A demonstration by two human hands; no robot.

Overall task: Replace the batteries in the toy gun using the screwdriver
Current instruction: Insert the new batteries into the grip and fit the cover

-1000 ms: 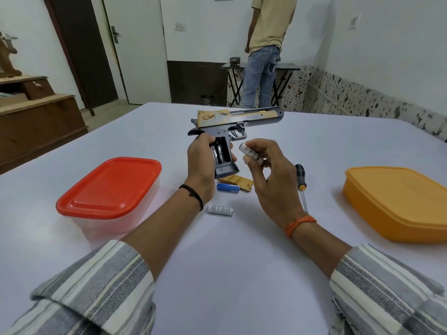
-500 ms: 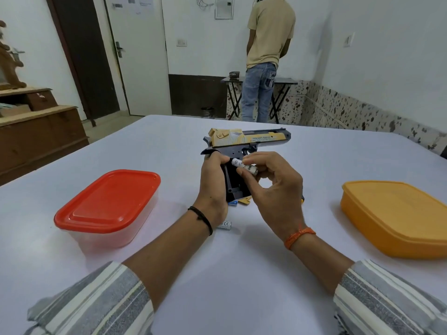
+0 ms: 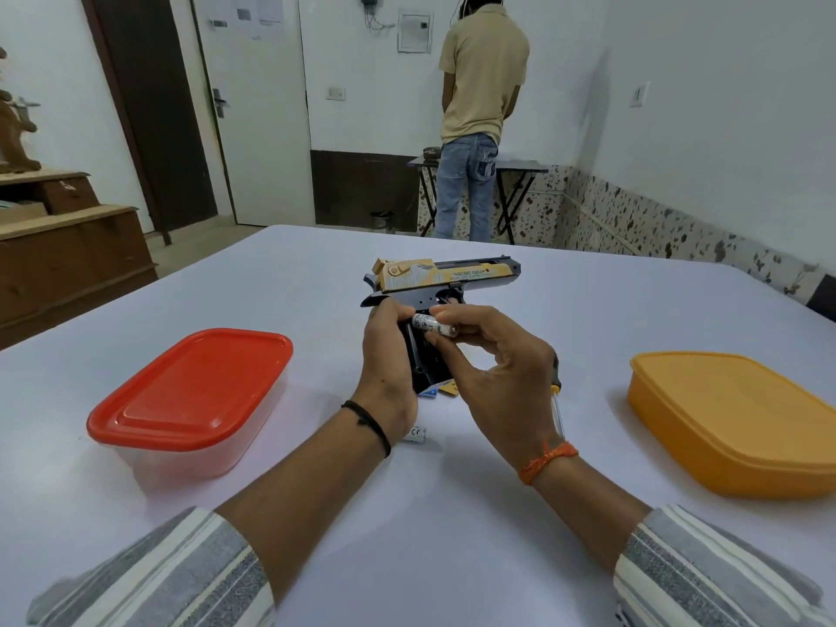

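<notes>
Head view is looking down at your two striped sleeves reaching over the white worktop (image 3: 452, 536). Nearest, a white battery (image 3: 415, 433) is lying on the worktop, half hidden under your left wrist. Your left hand (image 3: 388, 355) is wrapping its grip around the handle of the gun (image 3: 445, 282), holding it upright with the barrel pointing right. Your right hand (image 3: 497, 377) is pinching a second white battery (image 3: 433, 326) between thumb and fingertips, its grip pressing the cell against the open side of the handle. Just behind that hand, the screwdriver (image 3: 557, 407) is lying on the worktop, mostly hidden by your wrist. A blue battery (image 3: 429, 392) and a yellow cover (image 3: 450, 389) are peeking out beneath the gun. A red-lidded box (image 3: 190, 391) is sitting to your left and an orange box (image 3: 733, 418) to your right. Farther off, a person (image 3: 479, 115) is standing with their back turned at a small table.
</notes>
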